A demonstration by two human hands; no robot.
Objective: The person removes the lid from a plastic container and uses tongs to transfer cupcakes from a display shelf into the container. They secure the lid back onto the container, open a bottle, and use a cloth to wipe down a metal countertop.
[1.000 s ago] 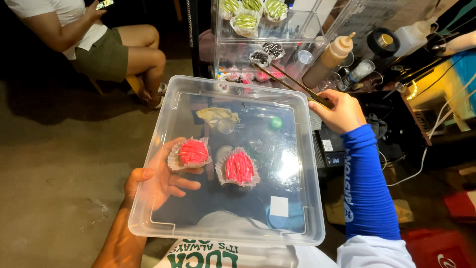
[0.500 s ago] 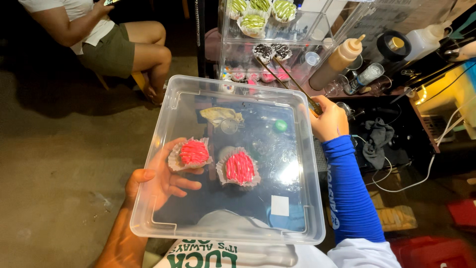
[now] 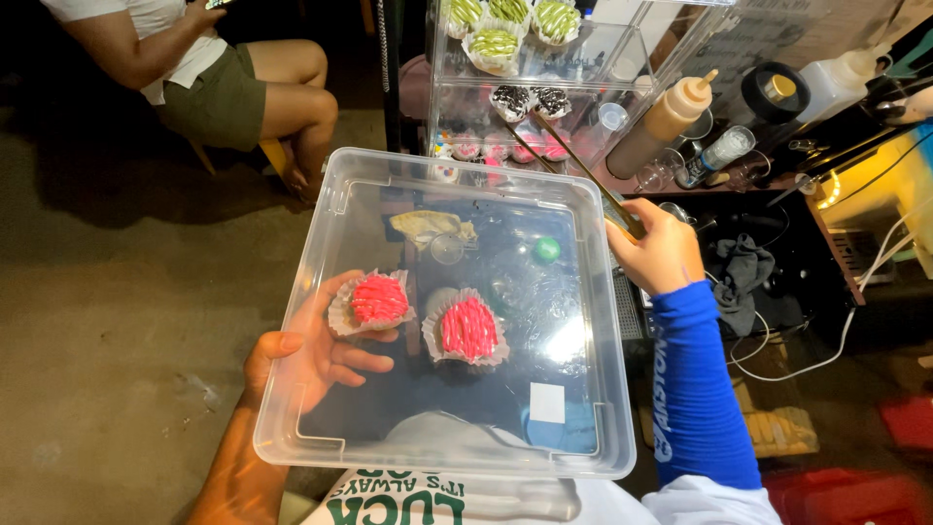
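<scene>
The left hand (image 3: pixel 311 355) is spread flat under a clear plastic tub (image 3: pixel 321 389), fingers apart, bearing it from below; inside sit two pink-iced cupcakes (image 3: pixel 468 329) in paper cases, side by side, with a small green ball (image 3: pixel 547 249) and a crumpled wrapper (image 3: pixel 428 226) farther in; the right hand (image 3: pixel 661 255) is clamped on long tongs (image 3: pixel 573 160), which reach into a clear display case (image 3: pixel 603 58) of cupcakes; a brown squeeze bottle (image 3: pixel 661 126) stands beside it; since earlier the tongs have pushed deeper toward the case; beyond, a seated person (image 3: pixel 209 87).
</scene>
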